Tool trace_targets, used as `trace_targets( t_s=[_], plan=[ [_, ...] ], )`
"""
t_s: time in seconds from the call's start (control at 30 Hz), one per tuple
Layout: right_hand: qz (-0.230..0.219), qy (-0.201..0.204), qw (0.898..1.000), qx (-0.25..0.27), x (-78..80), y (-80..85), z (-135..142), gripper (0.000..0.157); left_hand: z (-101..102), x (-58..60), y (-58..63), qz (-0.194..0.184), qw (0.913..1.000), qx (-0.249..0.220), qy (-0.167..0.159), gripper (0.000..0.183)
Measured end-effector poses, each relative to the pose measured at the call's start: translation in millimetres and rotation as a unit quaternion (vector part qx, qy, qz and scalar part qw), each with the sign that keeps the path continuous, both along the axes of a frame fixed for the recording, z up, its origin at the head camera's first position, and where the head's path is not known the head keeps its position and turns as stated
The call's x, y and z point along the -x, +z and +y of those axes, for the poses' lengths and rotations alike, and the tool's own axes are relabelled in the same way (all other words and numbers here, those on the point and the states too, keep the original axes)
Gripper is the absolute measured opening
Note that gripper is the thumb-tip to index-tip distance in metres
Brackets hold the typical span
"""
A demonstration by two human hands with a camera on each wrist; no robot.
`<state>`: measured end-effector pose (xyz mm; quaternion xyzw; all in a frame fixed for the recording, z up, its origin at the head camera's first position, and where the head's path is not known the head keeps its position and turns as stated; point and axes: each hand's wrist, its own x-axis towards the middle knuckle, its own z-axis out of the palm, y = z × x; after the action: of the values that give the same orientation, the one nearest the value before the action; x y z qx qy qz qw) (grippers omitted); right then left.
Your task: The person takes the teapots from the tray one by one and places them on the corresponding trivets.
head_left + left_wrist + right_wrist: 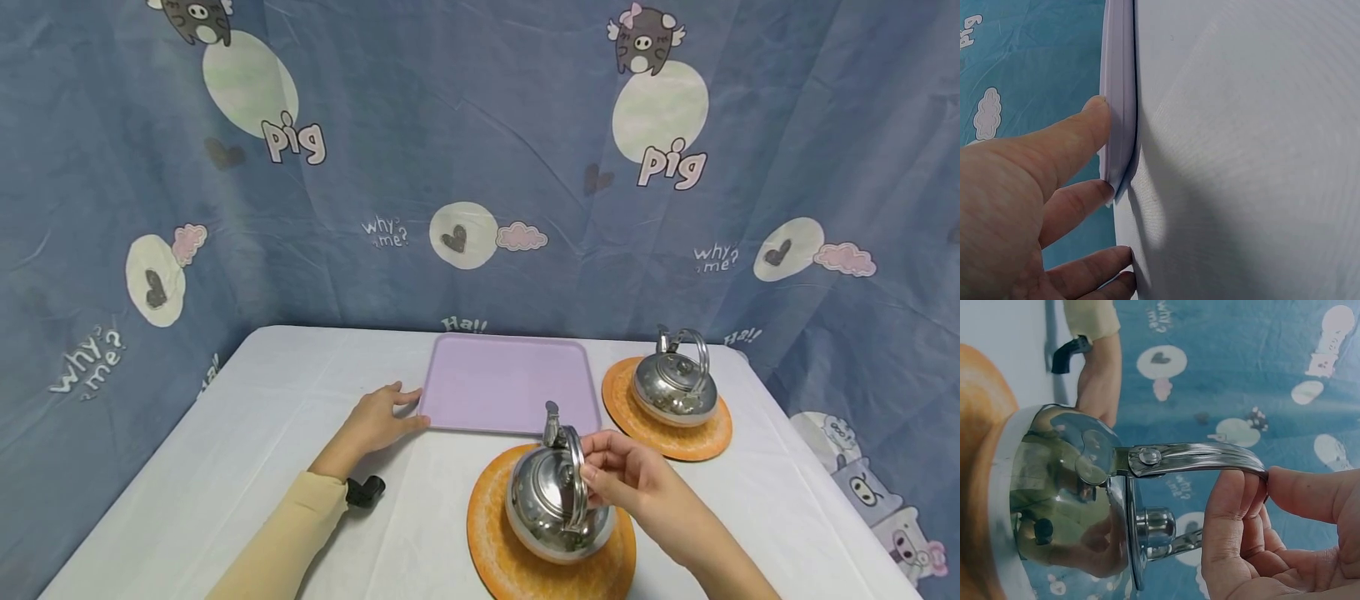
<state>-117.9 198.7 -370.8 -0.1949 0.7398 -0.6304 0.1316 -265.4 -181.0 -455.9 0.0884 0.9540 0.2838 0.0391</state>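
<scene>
My right hand [637, 483] grips the arched handle of a shiny steel kettle [536, 496], thumb on one side and curled fingers under it. The kettle is over a round orange mat [486, 512], its lid on and its spout pointing away. At the near left corner of a flat lilac tray [510, 383], my left hand [378, 421] touches the edge with thumb and index finger extended. In the left wrist view, the thumb lies along the tray's rim [1119, 94] and the other fingers spread beside the corner.
A second steel kettle [675, 387] stands on another round orange mat [617, 390] at the back right. White cloth [300, 400] covers the table. Behind it hangs a blue curtain [525, 292] with pig prints. A black device [366, 492] is worn at the left wrist.
</scene>
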Motion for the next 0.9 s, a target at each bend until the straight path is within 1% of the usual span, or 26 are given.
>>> trace_targets(
  t_s=[0.17, 0.37, 0.53, 0.67, 0.73, 0.8, 0.83, 0.87, 0.9],
  plan=[
    [-0.023, 0.002, 1.0, 0.001, -0.5, -3.6, -2.7, 0.032, -0.9, -2.4, 0.8, -0.002, 1.0, 0.001, 0.002, 0.062],
    [-0.019, 0.001, 1.0, 0.0, -0.6, -5.9, -5.9, 0.031, -3.0, -5.0, 1.5, -0.004, 1.0, -0.002, 0.005, 0.062],
    [-0.022, 0.005, 1.0, -0.002, -0.3, -7.2, -4.2, 0.031, -2.0, -5.6, -0.3, -0.009, 0.9999, -0.002, 0.01, 0.063],
    [-0.018, -0.001, 1.0, -0.007, -0.7, -8.2, -3.0, 0.035, -0.2, -4.9, 0.1, -0.009, 0.9999, -0.004, 0.01, 0.063],
    [0.001, -0.013, 1.0, -0.02, -1.7, -8.7, -1.1, 0.037, 0.5, -4.5, 1.1, -0.009, 0.9999, -0.005, 0.006, 0.063],
    [0.05, -0.041, 0.997, -0.052, -2.7, -9.7, 1.6, 0.035, 0.6, -5.5, 3.4, -0.01, 0.9999, -0.003, 0.001, 0.064],
    [0.087, -0.065, 0.991, -0.081, -3.1, -10.4, 3.6, 0.033, 0.2, -6.5, 4.9, -0.008, 1.0, 0.001, -0.003, 0.065],
    [0.128, -0.093, 0.981, -0.115, -3.2, -11.0, 5.9, 0.03, -0.2, -8.2, 7.1, -0.005, 0.9999, 0.005, -0.008, 0.066],
    [0.17, -0.127, 0.965, -0.156, -3.1, -11.6, 8.6, 0.028, -0.8, -10.5, 9.6, 0.0, 0.9999, 0.01, -0.013, 0.067]
  ],
)
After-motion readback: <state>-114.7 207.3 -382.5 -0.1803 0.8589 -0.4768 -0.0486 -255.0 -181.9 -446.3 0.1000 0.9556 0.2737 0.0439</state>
